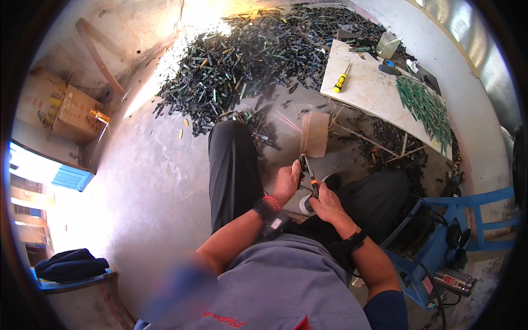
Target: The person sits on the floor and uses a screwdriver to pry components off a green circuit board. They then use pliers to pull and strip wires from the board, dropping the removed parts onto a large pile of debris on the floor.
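In front of my lap, my left hand [286, 182] is closed around a small dark narrow piece [302, 164], most of it hidden by the fingers. A screwdriver [314, 182] with an orange and black handle and a metal shaft is gripped in my right hand [328, 203]. Its shaft points up and left, and the tip meets or lies close to the upper end of the dark piece; I cannot tell which. Just beyond both hands stands a flat brown board [315, 135]. Thin pinkish strands [288, 122] show at its left side.
A large heap of dark strips [236, 66] covers the floor ahead. On the low table [357, 69] at right lie a yellow screwdriver [341, 81], green strips [423, 107], blue-centred tape [390, 64] and a container [388, 45]. A blue chair [429, 264] and steel flask [455, 281] are right; cardboard boxes [77, 113] left.
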A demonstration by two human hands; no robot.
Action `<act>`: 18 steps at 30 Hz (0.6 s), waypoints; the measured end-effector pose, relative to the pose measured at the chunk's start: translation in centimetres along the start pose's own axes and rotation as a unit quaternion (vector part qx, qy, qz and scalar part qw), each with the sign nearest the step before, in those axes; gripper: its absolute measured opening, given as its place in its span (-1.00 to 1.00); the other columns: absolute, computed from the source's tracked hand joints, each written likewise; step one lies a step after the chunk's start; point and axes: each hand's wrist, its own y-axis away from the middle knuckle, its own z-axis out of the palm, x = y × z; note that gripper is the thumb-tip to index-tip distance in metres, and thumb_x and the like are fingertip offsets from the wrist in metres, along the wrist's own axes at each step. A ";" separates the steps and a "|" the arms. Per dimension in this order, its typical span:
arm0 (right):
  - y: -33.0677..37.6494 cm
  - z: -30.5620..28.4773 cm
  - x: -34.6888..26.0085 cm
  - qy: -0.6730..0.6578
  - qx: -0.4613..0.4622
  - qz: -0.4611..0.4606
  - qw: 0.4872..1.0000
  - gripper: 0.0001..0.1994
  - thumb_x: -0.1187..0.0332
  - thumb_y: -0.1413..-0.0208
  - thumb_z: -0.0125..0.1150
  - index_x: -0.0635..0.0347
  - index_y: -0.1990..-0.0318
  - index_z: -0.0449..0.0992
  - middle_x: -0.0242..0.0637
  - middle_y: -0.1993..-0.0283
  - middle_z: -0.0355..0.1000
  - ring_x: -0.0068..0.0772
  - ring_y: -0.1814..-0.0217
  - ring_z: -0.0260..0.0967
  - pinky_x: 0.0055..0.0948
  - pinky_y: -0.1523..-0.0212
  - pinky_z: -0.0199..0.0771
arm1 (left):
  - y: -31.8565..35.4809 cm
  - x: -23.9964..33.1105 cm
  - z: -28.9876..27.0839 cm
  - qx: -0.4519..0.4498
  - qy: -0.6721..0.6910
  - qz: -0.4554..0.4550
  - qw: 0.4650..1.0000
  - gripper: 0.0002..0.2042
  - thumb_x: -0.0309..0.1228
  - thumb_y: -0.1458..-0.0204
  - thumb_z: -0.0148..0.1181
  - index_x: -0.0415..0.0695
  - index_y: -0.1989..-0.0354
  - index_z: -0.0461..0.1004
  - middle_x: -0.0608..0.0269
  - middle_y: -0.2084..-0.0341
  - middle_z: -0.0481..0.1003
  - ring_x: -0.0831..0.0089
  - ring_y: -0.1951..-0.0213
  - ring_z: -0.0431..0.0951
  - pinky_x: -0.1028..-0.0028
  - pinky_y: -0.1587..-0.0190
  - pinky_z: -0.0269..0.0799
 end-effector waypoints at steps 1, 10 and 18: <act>0.0 0.0 0.0 -0.003 0.002 -0.009 1.000 -0.56 0.30 0.04 0.07 0.41 0.02 0.26 0.22 0.18 0.41 0.23 0.08 0.36 -0.06 0.07 0.35 | 0.0 0.1 0.0 -0.003 -0.004 -0.011 1.000 -0.40 0.03 -0.24 -0.17 -0.27 0.63 0.41 0.38 0.75 0.31 0.61 0.67 0.25 0.48 0.60 0.15; 0.2 -0.3 -0.6 0.014 0.018 -0.020 1.000 -0.60 0.42 0.06 0.10 0.45 0.06 0.23 0.29 0.10 0.33 0.24 0.03 0.33 -0.05 0.04 0.35 | -0.1 -0.3 0.1 -0.002 -0.041 -0.028 0.999 -0.39 -0.01 -0.25 -0.19 -0.34 0.61 0.40 0.24 0.74 0.36 0.51 0.60 0.32 0.35 0.49 0.27; -0.1 -0.4 -1.0 0.127 0.037 0.011 0.991 -0.64 0.48 0.09 0.13 0.41 0.13 0.20 0.24 0.18 0.37 0.22 0.14 0.39 -0.04 0.11 0.42 | 0.0 -0.6 0.2 -0.001 -0.058 0.006 0.998 -0.40 -0.03 -0.26 -0.21 -0.34 0.63 0.37 0.22 0.76 0.35 0.49 0.63 0.34 0.34 0.51 0.29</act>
